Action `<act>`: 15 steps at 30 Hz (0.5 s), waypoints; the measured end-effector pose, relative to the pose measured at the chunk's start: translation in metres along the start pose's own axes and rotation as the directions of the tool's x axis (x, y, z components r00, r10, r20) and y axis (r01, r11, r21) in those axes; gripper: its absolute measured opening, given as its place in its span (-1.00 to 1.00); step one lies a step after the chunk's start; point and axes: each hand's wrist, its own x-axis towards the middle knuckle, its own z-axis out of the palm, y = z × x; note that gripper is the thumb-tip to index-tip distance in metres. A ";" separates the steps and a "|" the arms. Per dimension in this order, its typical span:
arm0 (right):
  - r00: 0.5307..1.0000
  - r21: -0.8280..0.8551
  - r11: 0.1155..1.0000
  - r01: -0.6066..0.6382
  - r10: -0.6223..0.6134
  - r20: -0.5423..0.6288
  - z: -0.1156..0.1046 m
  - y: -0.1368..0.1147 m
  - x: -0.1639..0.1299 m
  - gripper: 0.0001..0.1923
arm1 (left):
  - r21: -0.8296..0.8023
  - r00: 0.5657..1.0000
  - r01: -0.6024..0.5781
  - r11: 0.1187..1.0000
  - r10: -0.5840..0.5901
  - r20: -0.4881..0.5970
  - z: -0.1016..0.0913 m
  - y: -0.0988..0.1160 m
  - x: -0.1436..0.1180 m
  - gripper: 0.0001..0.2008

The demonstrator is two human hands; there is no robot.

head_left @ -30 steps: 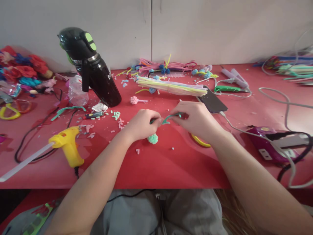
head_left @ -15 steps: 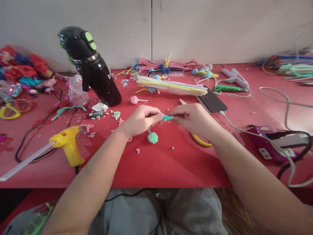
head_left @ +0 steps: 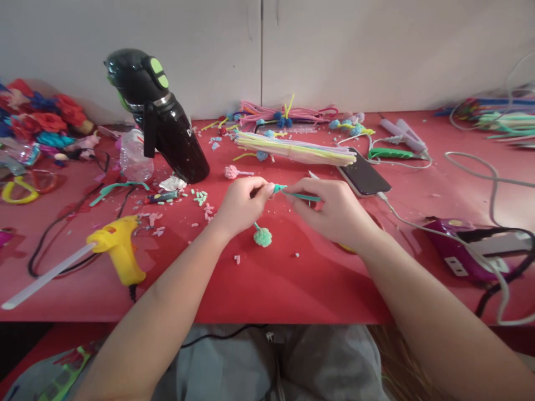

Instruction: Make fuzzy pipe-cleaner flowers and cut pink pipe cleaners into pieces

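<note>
Far left: heap of paper flowers [head_left: 42,114] against the wall, loose, in no container that I can see. Yellow ring [head_left: 16,191] lies flat just near of it.

Glue gun [head_left: 117,250] lies on its side near the front edge of the red table [head_left: 292,284], nozzle end away from the hands, white glue stick [head_left: 42,278] jutting out to the left. My read: parked within reach of the left arm but clear of the work zone.

Black handheld vacuum [head_left: 161,120] stands tilted, nose down on the table. Pastel clippings [head_left: 200,197] are scattered just right of it. Clear plastic bottle [head_left: 134,156] is tucked just behind the vacuum; contents unreadable, looks near empty.

Left hand [head_left: 240,203]: thumb and fingers pinched shut on the teal pipe cleaner [head_left: 298,195] at its left end, held just above the table. A mint pompom [head_left: 262,236] hangs below that hand on a short stem, at or just above the surface; can't tell whether it touches.

Right hand [head_left: 334,209]: fingers closed on the same pipe cleaner farther right, so the wire spans between the two hands. Two-point hold looks like it's for bending or twisting control.

Far centre: flat bundle of pastel pipe cleaners [head_left: 295,149], all parallel, easy to pull one. Phone [head_left: 363,178] just right of it, cable attached. Purple device [head_left: 455,250] at near right, cords trailing off the edge.
</note>
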 end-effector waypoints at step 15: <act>1.000 0.013 1.000 -0.021 0.021 0.008 -0.004 0.015 0.005 -0.80 | -0.392 0.966 0.162 0.906 -0.066 0.248 -0.011 0.007 0.000 -0.71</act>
